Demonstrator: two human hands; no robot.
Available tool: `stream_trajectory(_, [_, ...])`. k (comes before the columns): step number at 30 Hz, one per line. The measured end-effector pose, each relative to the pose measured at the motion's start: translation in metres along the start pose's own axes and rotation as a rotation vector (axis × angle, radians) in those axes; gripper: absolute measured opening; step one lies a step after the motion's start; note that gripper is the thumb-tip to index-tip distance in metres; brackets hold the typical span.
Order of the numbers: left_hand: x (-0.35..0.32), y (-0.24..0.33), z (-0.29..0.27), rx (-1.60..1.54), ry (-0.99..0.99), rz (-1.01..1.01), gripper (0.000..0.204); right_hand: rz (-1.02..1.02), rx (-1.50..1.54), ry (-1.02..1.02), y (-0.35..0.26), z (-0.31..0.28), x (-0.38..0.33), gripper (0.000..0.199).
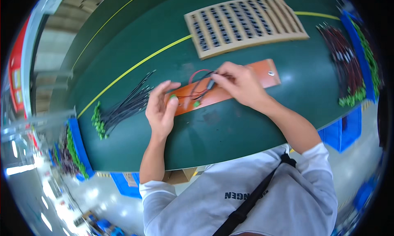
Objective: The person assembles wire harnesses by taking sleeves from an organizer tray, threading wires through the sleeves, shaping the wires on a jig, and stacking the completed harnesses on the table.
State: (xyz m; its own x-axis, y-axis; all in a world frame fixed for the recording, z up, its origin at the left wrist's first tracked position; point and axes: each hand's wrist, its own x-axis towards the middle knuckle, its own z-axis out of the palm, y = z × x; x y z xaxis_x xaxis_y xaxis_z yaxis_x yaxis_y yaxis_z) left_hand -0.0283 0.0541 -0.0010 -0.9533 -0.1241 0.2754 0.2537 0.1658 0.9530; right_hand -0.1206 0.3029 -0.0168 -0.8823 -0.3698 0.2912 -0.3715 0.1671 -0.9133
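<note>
Resting on the green bench (246,125), an orange board (230,86) lies in front of you, tilted so that its right end sits farther away than its left. A small round metal fitting (271,72) shows near that right end.

Your right hand (240,83) is over the middle of the board. Its grip is closed in a pinch: thumb and fingertips hold a small dark component (211,84) on a wire lead. A red wire (196,75) loops up from that point and arcs back over the board; thin black wires run down from it toward a green connector (197,103) at the near edge of the board.

Your left hand (161,107) is at the left end of the board. Its grip is loosely open, fingers extended upward; the thumb and forefinger lie against a second green connector (173,97). Whether the connector is firmly clamped cannot be told.

Surrounding items:
- Left of your left hand: a bundle of black leads (127,107) with green ends, fanned on the bench.
- Far side: a tan slotted tray (246,25) with rows of dark parts.
- Right edge: a bundle of red and black leads (347,63) with green ends.
- A yellow line (135,66) crosses the bench.
</note>
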Motion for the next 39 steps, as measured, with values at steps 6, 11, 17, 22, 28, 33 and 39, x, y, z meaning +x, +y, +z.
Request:
stream_trajectory(6, [0.004,0.015,-0.054,0.525,-0.135,0.257,0.023,0.218,0.188,-0.108,-0.014,0.011,0.003,0.019])
stream_trajectory(11, [-0.002,0.027,-0.018,0.777,-0.219,0.435,0.038,0.261,0.301,-0.079,-0.018,0.015,0.002,0.019])
stream_trajectory(17, [0.002,0.026,-0.024,0.617,-0.250,0.357,0.025,0.269,0.281,-0.115,-0.022,0.014,-0.001,0.019])
stream_trajectory(22, [0.003,0.033,-0.046,0.596,-0.312,0.187,0.021,0.149,0.148,-0.136,-0.021,0.016,-0.001,0.020])
stream_trajectory(28, [0.003,0.034,-0.051,0.572,-0.323,0.093,0.021,0.134,0.097,-0.118,-0.024,0.017,-0.002,0.018])
stream_trajectory(33, [0.010,0.032,-0.057,0.601,-0.372,0.138,0.019,0.104,0.052,-0.115,-0.023,0.016,-0.002,0.017])
stream_trajectory(39, [0.012,0.021,-0.050,0.624,-0.406,0.172,0.018,-0.013,-0.019,-0.087,-0.022,0.017,0.000,0.019])
